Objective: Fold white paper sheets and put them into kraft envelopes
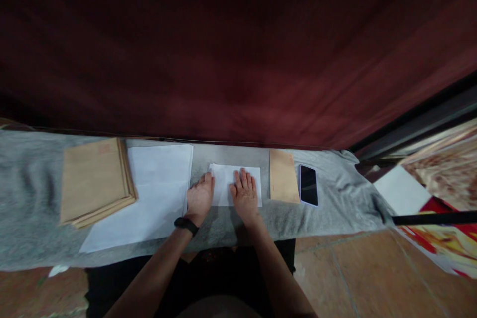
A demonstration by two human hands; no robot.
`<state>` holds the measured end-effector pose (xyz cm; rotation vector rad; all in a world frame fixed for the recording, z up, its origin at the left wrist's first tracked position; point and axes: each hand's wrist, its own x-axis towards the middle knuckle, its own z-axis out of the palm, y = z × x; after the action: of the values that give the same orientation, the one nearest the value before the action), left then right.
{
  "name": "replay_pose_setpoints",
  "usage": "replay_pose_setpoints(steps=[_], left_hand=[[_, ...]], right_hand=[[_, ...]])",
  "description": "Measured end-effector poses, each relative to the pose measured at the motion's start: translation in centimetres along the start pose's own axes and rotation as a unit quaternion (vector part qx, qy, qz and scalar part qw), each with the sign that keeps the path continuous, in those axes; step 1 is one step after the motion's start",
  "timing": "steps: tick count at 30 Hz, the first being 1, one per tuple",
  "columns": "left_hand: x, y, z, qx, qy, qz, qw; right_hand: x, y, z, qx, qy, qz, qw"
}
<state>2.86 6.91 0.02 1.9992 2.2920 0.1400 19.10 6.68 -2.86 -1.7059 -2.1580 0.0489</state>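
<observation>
A folded white sheet of paper (223,186) lies flat in front of me on the grey cloth. My right hand (245,194) rests palm down on its right part, with the fingers stretched and slightly spread. At the paper's left edge is my left hand (200,196), its fingers curled and closed on that edge; a dark band circles the wrist. Left of it spreads a stack of larger white paper (160,184). A single brown envelope (283,179) lies to the right of the folded sheet.
Several brown envelopes (95,176) are piled at the left, overlapping the white stack. A phone (308,185) lies right of the single envelope. The grey cloth (339,194) covers a narrow surface, backed by a dark red panel (223,84). Tiled floor (346,268) shows below.
</observation>
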Motion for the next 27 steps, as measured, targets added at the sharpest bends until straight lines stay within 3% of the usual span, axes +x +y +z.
replay_pose_setpoints(steps=[3, 6, 10, 13, 17, 21, 24, 27], left_hand=[[-0.1, 0.0, -0.1, -0.007, 0.020, -0.024, 0.999], [-0.2, 0.5, -0.4, -0.015, 0.086, -0.020, 0.996], [-0.4, 2.5, 0.3, -0.065, 0.158, 0.130, 0.977], [-0.5, 4.1, 1.9, -0.106, 0.131, 0.228, 0.959], [-0.5, 4.5, 3.6, -0.114, 0.085, 0.234, 0.962], [-0.5, 4.3, 3.7, -0.099, 0.075, 0.232, 0.965], [-0.5, 4.6, 3.4, -0.080, 0.085, 0.235, 0.965], [-0.5, 4.8, 3.3, -0.071, 0.094, 0.239, 0.964]], right_hand=[[-0.4, 0.2, 0.4, -0.013, -0.005, 0.005, 1.000], [-0.3, 0.1, 0.4, -0.022, -0.024, 0.011, 0.999], [-0.2, 0.1, 0.0, -0.026, -0.058, 0.010, 0.998], [-0.2, 0.3, -0.1, -0.025, -0.077, -0.004, 0.997], [-0.2, 0.8, 0.0, 0.012, -0.057, -0.002, 0.998], [-1.3, 1.9, -0.4, 0.063, 0.016, 0.012, 0.998], [-2.6, 3.7, -1.7, 0.031, 0.053, 0.018, 0.998], [-3.6, 5.9, -3.5, -0.035, 0.040, 0.056, 0.997]])
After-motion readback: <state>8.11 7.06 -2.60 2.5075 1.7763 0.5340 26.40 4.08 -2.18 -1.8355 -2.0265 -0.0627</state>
